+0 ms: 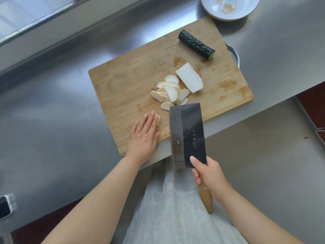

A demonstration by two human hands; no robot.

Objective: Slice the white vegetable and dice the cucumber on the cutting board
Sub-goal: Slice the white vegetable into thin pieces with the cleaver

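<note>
A: Head view. Where's the white vegetable?

B: Uncut half [190,77] lies mid-board [123,85], cut face up; slices [171,92] fan out just beside it, toward the person. Cucumber [196,44] lies whole at the far corner, near a plate [230,7].

A: Hands?

B: Left hand [145,136] rests flat on the board's near edge, fingers straight, fingertips touching a small pale piece [159,118]. Right hand [209,175] grips the cleaver [187,134] by its wooden handle, forefinger on the blade, its tip near the slices.

A: Worktop [52,111]?

B: Steel. Phone [5,206] at its left edge.
</note>
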